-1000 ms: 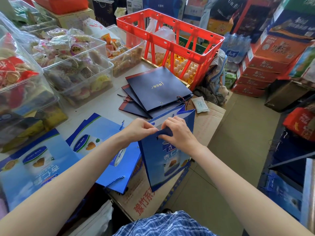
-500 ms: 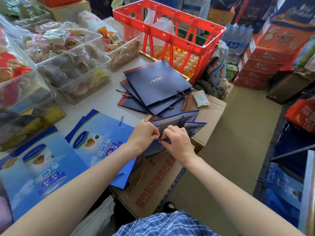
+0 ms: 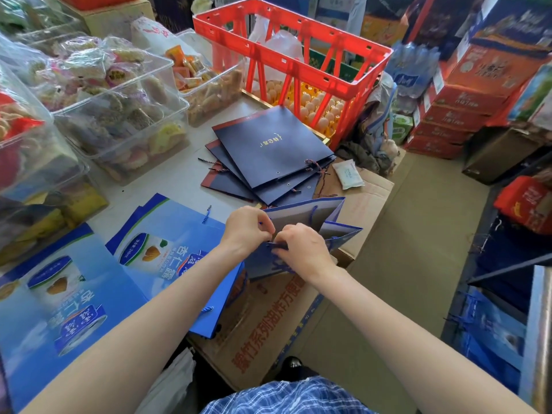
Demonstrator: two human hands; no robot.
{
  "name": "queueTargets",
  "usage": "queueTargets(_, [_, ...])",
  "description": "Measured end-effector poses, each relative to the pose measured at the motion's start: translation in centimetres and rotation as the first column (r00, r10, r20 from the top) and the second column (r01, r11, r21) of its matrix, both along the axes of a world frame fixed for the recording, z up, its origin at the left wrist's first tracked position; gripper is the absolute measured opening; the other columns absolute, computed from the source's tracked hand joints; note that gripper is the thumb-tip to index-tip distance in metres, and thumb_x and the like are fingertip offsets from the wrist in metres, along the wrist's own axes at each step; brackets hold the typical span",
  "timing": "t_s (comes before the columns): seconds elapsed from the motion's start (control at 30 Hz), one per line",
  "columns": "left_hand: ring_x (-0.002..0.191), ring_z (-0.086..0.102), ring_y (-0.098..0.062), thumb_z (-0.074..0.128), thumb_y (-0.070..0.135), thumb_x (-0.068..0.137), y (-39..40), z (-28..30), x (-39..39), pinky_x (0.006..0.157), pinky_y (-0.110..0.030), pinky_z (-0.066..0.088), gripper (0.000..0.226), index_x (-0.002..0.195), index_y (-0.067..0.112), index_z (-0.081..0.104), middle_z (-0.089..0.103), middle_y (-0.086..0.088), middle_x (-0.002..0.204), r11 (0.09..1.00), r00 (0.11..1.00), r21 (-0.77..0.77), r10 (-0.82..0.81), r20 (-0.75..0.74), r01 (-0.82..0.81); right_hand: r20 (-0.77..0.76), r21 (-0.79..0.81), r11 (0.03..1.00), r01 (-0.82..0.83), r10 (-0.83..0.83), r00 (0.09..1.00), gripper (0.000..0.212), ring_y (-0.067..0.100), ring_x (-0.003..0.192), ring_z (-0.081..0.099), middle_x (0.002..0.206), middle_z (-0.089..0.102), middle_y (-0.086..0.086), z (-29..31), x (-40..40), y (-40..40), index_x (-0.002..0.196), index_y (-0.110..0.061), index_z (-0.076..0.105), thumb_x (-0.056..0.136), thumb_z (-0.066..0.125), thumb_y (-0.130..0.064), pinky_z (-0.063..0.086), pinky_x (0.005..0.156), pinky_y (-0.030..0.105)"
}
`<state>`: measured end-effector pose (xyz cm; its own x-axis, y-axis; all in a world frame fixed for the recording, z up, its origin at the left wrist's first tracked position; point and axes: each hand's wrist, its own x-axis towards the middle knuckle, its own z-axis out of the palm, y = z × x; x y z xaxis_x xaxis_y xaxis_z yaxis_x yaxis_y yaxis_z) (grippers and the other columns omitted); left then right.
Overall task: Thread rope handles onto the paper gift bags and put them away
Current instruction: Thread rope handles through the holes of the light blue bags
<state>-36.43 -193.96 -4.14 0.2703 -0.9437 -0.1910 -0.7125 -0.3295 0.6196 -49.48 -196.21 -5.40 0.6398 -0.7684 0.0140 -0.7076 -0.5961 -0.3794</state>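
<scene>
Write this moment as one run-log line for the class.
stage: threading handle | left hand: pinches blue rope end | right hand: grips rim of blue gift bag | bag: open, over cardboard box | navy bags: stacked

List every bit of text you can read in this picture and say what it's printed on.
"杏仁露", seen upside down: the light blue gift bags lying flat on the table.
"240mL", small: the can pictured on the same bag.
Red Chinese print on the cardboard box: too skewed to read surely.
Gold script on the navy gift bags: too small to read.
Print on the stacked red cartons: blurred.
</scene>
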Motion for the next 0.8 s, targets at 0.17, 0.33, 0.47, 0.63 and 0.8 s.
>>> queueTargets(0.17, [0.075, 0.053, -0.014, 0.070, 0.007, 0.076, -0.1, 0.3, 0.4, 0.056, -0.016, 0.038, 0.024, 0.068, 0.018, 0.050, 0.057, 0.001, 0.076, 0.987, 0.986, -0.011, 0.157, -0.059, -0.158, -0.023, -0.057, 0.992, -0.111, 0.110, 0.994, 0.025, 0.021, 0.095, 0.053, 0.103, 0.068, 0.003, -0.6, -0.8, 0.3, 0.109, -0.013, 0.070, 0.093, 0.055, -0.025, 0.037, 0.081, 0.030])
queueTargets(0.33, [0.072, 0.052, -0.015, 0.072, 0.011, 0.075, -0.3, 0.8, -0.1, 0.053, -0.014, 0.034, 0.021, 0.074, 0.014, 0.051, 0.061, -0.002, 0.078, 0.992, 0.985, -0.030, 0.115, -0.132, -0.119, -0.018, 0.248, 0.969, 0.009, -0.005, 1.000, 0.028, 0.019, 0.085, 0.061, 0.089, 0.070, 0.003, 0.8, -0.6, -1.5, 0.096, -0.013, 0.073, 0.087, 0.062, -0.037, 0.050, 0.077, 0.035])
queueTargets(0.47, [0.073, 0.058, -0.016, 0.075, 0.017, 0.072, -0.4, 0.6, 0.0, 0.065, -0.026, 0.046, 0.028, 0.069, 0.020, 0.048, 0.068, -0.005, 0.081, 0.982, 0.955, -0.041, 0.169, -0.243, -0.184, 0.191, 0.508, 0.846, 0.163, -0.295, 0.936, 0.024, 0.012, 0.072, 0.064, 0.088, 0.072, 0.004, 1.8, -0.7, -3.2, 0.094, -0.012, 0.072, 0.083, 0.069, -0.033, 0.049, 0.065, 0.021])
queueTargets(0.63, [0.081, 0.063, -0.016, 0.075, 0.017, 0.076, 0.3, 0.5, 0.0, 0.070, -0.024, 0.043, 0.027, 0.070, 0.021, 0.048, 0.071, -0.005, 0.085, 0.983, 0.956, -0.073, 0.148, -0.253, -0.171, 0.193, 0.440, 0.884, 0.160, -0.267, 0.944, 0.018, 0.014, 0.085, 0.065, 0.093, 0.072, 0.005, 1.0, 0.2, -2.8, 0.098, -0.013, 0.073, 0.081, 0.072, -0.018, 0.053, 0.081, 0.030])
queueTargets(0.8, [0.105, 0.040, -0.012, 0.066, 0.034, 0.084, 1.5, 0.5, 0.0, 0.091, -0.031, 0.032, 0.014, 0.080, 0.022, 0.072, 0.062, 0.008, 0.089, 0.978, 0.996, -0.190, 0.092, 0.017, -0.088, 0.231, 0.414, 0.887, 0.204, -0.319, 0.919, 0.014, 0.015, 0.086, 0.065, 0.092, 0.072, 0.004, 0.5, 0.3, -3.1, 0.093, -0.013, 0.074, 0.082, 0.069, -0.019, 0.052, 0.080, 0.029])
